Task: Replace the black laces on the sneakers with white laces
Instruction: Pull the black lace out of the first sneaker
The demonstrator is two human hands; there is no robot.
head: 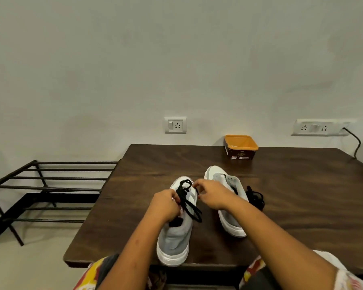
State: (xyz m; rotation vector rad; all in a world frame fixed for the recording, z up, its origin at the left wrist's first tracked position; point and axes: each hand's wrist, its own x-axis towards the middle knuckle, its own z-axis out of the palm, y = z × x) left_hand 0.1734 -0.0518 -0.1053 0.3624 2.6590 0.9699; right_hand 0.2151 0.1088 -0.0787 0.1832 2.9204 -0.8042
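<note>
Orange tub (pixel 241 146), metal rack (pixel 50 191), wall sockets (pixel 175 124)

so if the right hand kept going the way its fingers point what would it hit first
Probably the black shoelace over the toe of the near grey-and-white sneaker; the right hand seems to pinch it.

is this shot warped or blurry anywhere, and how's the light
Head view: the wide lens bows and tilts lines near the frame edges, as on the metal rack and the socket strip; light is soft and even, with faint shadows beside the sneaker; the left hand and right hand look slightly soft at the black lace; the orange tub label is unreadable.
</note>
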